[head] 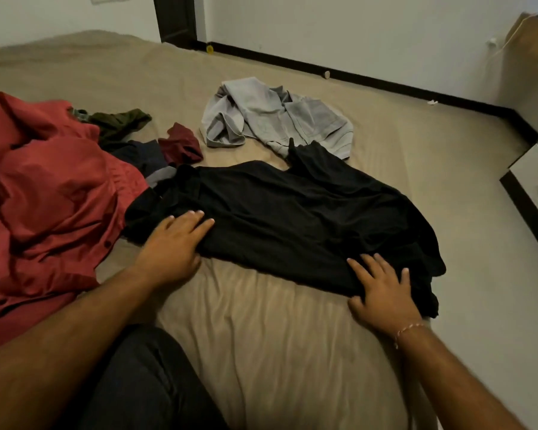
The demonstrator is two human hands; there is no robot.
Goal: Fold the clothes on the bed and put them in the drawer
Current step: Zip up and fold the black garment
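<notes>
Two hands flat on black garment point(292, 218) spread mid-bed point(277, 336); left hand point(174, 243) pressing left edge, right hand point(382, 290) pressing near hem, fingers straight, gripping nothing; fabric soft, limp, light; pinch at corners for folding.

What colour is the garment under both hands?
Plain black, seen best in the head view, spread flat on the beige bed.
</notes>
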